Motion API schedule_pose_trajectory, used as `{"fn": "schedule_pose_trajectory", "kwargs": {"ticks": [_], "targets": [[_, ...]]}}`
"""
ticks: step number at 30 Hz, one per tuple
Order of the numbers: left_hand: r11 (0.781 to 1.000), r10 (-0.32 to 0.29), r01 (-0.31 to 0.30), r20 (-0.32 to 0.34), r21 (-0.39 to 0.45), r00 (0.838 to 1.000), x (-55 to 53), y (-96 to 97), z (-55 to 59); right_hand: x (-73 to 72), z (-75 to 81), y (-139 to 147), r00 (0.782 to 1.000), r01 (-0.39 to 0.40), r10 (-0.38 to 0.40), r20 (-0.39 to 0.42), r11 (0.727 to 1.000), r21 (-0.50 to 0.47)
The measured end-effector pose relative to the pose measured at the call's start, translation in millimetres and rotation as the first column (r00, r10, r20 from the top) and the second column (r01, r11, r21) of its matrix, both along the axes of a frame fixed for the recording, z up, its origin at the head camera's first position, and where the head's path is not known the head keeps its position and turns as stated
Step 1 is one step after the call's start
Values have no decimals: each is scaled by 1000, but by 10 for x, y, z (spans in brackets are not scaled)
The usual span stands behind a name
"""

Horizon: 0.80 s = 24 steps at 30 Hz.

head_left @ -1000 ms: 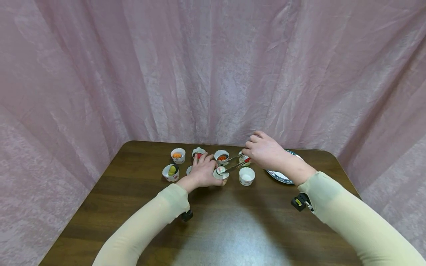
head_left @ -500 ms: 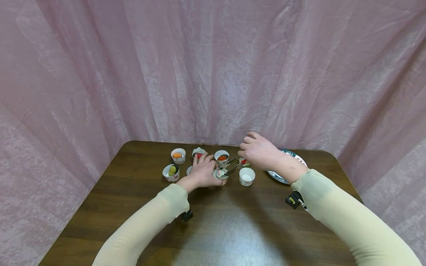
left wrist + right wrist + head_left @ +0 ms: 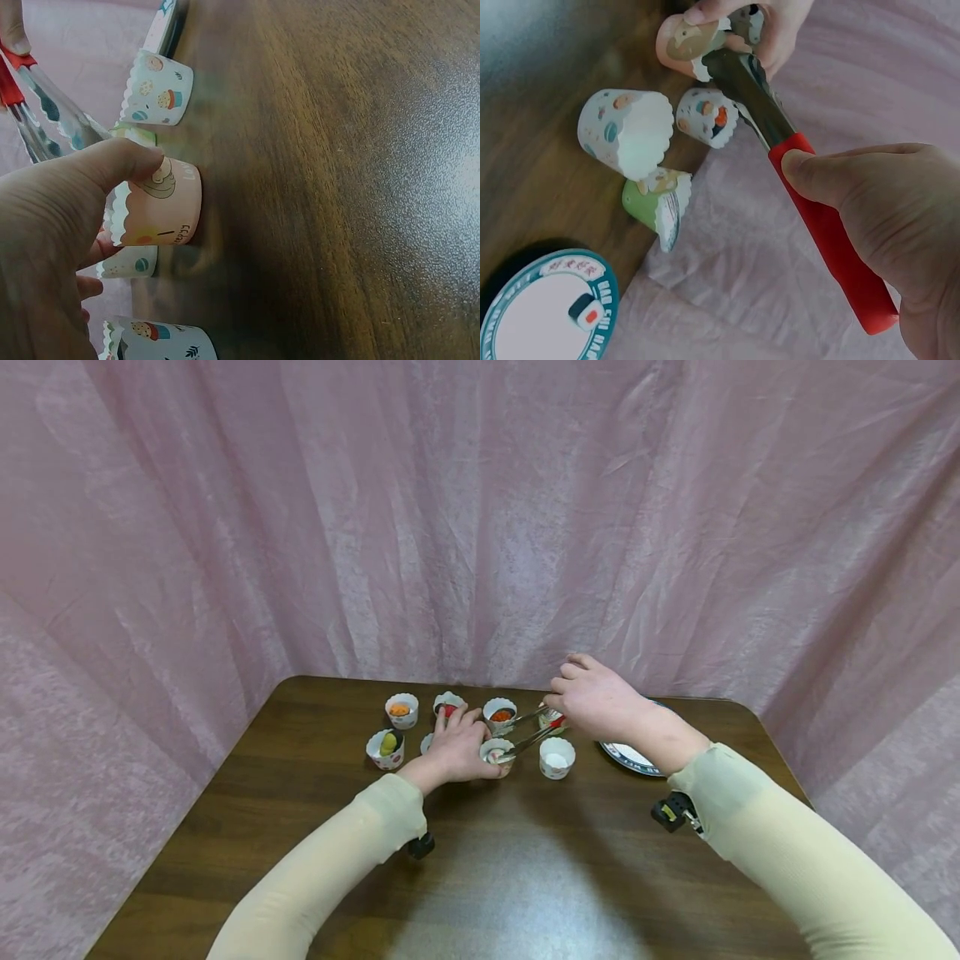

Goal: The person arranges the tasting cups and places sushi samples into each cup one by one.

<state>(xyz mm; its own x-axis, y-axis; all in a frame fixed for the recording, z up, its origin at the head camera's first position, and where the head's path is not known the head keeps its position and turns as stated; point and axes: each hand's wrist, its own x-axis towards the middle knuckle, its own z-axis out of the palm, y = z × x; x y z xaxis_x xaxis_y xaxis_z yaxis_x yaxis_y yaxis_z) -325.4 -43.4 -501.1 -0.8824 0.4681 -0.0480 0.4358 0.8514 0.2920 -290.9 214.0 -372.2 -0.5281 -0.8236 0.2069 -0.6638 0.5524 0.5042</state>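
My left hand (image 3: 454, 753) holds a pink paper cup (image 3: 166, 210) between thumb and fingers as it stands on the table. A small whitish piece (image 3: 492, 755) lies inside this cup; its kind is hard to make out. With my right hand (image 3: 600, 699) I grip red-handled metal tongs (image 3: 829, 236), the thumb along one handle. The tong arms slant down to the left, one reaching into the pink cup's mouth. Whether the tips touch the piece cannot be told.
Right of the pink cup stands a white paper cup (image 3: 557, 760), with a green cup (image 3: 641, 204) behind it. A rimmed plate (image 3: 525, 281) bears a sushi piece (image 3: 587, 312). Cups with orange (image 3: 400, 711), yellow (image 3: 387, 744) and red (image 3: 501, 716) contents stand around the left hand.
The whitish piece was up at the cup's rim and now lies lower inside. My right hand with the tongs went slightly left, then back right. The left hand stays put.
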Motion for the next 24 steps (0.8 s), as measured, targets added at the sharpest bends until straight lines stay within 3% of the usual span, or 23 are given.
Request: {"fn": "schedule_pose_trajectory", "kwargs": {"ticks": [12,18,24], "targets": [[1000,-5,5,5,14,1000,0,-27,23,120,123,432,990,125,-122,68,991,-52],[1000,-6,6,31,20,999,-65,-54,-49,149,102,585,990,130,-125,67,988,-83],[998,-37,36,16,56,999,-31,-114,-76,187,63,711,988,148,-140,70,982,-114]]}}
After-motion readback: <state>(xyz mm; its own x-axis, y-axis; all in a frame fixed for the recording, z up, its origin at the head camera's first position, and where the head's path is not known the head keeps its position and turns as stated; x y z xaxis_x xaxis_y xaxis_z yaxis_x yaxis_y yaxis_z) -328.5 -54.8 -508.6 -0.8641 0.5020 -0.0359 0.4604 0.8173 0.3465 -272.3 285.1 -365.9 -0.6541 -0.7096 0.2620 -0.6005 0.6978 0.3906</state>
